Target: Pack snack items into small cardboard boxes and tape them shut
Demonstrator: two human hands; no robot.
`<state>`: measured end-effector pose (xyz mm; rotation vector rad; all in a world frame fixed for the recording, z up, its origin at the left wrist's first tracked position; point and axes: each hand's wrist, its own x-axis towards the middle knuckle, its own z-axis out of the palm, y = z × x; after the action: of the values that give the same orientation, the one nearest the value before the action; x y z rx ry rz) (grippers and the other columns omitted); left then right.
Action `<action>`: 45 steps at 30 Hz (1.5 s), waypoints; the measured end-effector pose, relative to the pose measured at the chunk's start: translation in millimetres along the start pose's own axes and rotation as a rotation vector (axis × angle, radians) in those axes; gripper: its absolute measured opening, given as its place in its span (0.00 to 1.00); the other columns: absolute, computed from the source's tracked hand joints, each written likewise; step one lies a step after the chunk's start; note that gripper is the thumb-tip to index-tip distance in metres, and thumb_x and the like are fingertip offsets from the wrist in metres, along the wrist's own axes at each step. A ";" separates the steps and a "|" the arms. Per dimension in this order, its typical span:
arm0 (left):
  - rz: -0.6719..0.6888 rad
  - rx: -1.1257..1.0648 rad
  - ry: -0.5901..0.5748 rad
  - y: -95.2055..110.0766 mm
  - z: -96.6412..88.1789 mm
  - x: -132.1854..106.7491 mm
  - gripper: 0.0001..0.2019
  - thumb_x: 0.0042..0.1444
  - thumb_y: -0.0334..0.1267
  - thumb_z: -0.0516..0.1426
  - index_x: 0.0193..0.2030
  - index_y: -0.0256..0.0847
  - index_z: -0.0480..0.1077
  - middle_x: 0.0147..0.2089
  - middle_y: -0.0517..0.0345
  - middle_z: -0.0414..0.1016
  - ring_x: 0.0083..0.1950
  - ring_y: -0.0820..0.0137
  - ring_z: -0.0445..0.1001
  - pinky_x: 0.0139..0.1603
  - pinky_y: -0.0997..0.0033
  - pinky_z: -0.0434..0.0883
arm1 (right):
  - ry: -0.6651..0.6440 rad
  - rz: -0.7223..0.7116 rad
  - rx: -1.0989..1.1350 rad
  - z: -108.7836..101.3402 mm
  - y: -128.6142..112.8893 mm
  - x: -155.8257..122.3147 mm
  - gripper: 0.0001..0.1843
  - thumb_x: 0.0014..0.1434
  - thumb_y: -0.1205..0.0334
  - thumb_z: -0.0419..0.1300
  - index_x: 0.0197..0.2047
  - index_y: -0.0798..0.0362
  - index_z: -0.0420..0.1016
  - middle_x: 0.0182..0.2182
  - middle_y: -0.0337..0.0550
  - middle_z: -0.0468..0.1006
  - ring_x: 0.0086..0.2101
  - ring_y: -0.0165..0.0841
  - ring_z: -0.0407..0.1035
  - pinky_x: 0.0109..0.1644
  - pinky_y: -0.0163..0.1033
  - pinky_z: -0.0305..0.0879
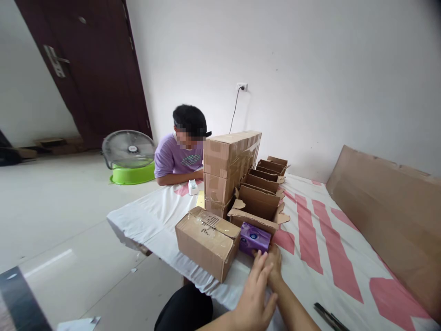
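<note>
A purple tissue pack (254, 238) lies on the cloth-covered table, against the near side of an open cardboard box (260, 200). My right hand (274, 263) grips the pack at its near right corner; some of its fingers are hidden behind my other hand. In front of it, my left hand (255, 285) is open, fingers stretched toward the pack and nothing held. Left of the pack sits a closed cardboard box (206, 239) with dark marks and clear tape on top.
Taped boxes (217, 158) are stacked behind. More open boxes (267, 172) stand in a row toward the wall. A person in a purple shirt (168, 158) sits across the table. A box cutter (329, 317) lies at the near right; a large cardboard sheet (386, 207) leans at right.
</note>
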<state>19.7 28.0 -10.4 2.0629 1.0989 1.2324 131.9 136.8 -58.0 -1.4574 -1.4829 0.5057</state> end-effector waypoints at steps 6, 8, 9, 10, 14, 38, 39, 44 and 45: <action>0.170 0.211 0.386 -2.0 -103.7 -40.8 0.10 0.58 0.37 0.54 0.45 0.47 0.73 0.52 0.45 0.75 0.62 0.53 0.67 0.63 0.46 0.64 | 0.077 0.106 0.053 -21.0 1.7 -27.8 0.32 0.46 0.44 0.63 0.51 0.53 0.67 0.49 0.57 0.72 0.53 0.53 0.64 0.57 0.55 0.59; 0.061 0.277 0.602 -14.5 -145.0 -30.0 0.09 0.57 0.41 0.56 0.44 0.46 0.71 0.53 0.46 0.72 0.62 0.53 0.66 0.65 0.45 0.61 | 0.078 0.121 0.080 -23.4 -4.2 -44.9 0.31 0.50 0.43 0.60 0.51 0.54 0.66 0.49 0.58 0.71 0.51 0.51 0.65 0.55 0.55 0.61; -0.026 0.295 0.689 -23.4 -164.8 -21.5 0.11 0.56 0.44 0.56 0.45 0.44 0.69 0.55 0.45 0.71 0.63 0.53 0.65 0.66 0.45 0.59 | 0.064 0.119 0.099 -22.6 -9.5 -54.0 0.29 0.52 0.44 0.59 0.51 0.55 0.66 0.48 0.58 0.72 0.50 0.49 0.66 0.54 0.54 0.63; -0.145 0.286 0.769 -33.5 -182.9 -12.2 0.15 0.56 0.47 0.56 0.47 0.42 0.68 0.57 0.44 0.69 0.65 0.53 0.62 0.68 0.45 0.56 | 0.041 0.110 0.121 -20.3 -16.5 -63.1 0.27 0.54 0.45 0.58 0.50 0.54 0.66 0.48 0.57 0.73 0.48 0.47 0.68 0.52 0.52 0.65; -0.483 0.083 0.718 -70.4 -228.4 10.2 0.29 0.57 0.60 0.48 0.55 0.38 0.64 0.60 0.43 0.68 0.65 0.53 0.62 0.66 0.48 0.59 | -0.253 0.037 0.304 -3.4 -53.6 -93.4 0.30 0.55 0.52 0.62 0.59 0.51 0.64 0.51 0.50 0.75 0.46 0.39 0.72 0.47 0.43 0.70; -0.469 -0.311 0.010 2.2 -82.8 0.8 0.28 0.55 0.60 0.54 0.54 0.40 0.67 0.54 0.46 0.73 0.57 0.53 0.70 0.55 0.55 0.69 | -0.121 0.096 -0.045 -179.3 13.8 -161.5 0.28 0.48 0.53 0.65 0.53 0.49 0.74 0.47 0.51 0.80 0.44 0.48 0.76 0.48 0.49 0.74; -0.461 -0.326 0.033 -0.4 -80.7 0.6 0.28 0.56 0.60 0.54 0.55 0.40 0.66 0.54 0.45 0.73 0.57 0.53 0.69 0.56 0.55 0.68 | -0.145 0.069 -0.089 -189.9 19.0 -158.5 0.24 0.51 0.53 0.62 0.52 0.49 0.75 0.47 0.50 0.80 0.46 0.46 0.76 0.50 0.48 0.74; -0.348 -0.293 0.130 -8.5 -85.6 5.1 0.24 0.59 0.57 0.53 0.53 0.42 0.67 0.56 0.44 0.70 0.60 0.53 0.66 0.57 0.55 0.64 | -0.007 -0.027 -0.468 -236.2 51.7 -128.7 0.22 0.59 0.49 0.52 0.48 0.52 0.76 0.48 0.51 0.80 0.49 0.46 0.74 0.54 0.53 0.70; -0.320 -0.278 0.133 -8.6 -86.9 8.0 0.22 0.59 0.56 0.53 0.51 0.42 0.68 0.56 0.45 0.69 0.61 0.53 0.65 0.57 0.56 0.64 | 0.034 -0.049 -0.553 -241.1 61.2 -123.2 0.23 0.59 0.48 0.51 0.47 0.54 0.76 0.46 0.53 0.80 0.48 0.48 0.74 0.54 0.55 0.70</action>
<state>-58.2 40.3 27.9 1.5499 1.1867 1.2887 343.1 -42.6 -40.8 -1.8308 -1.7066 0.0310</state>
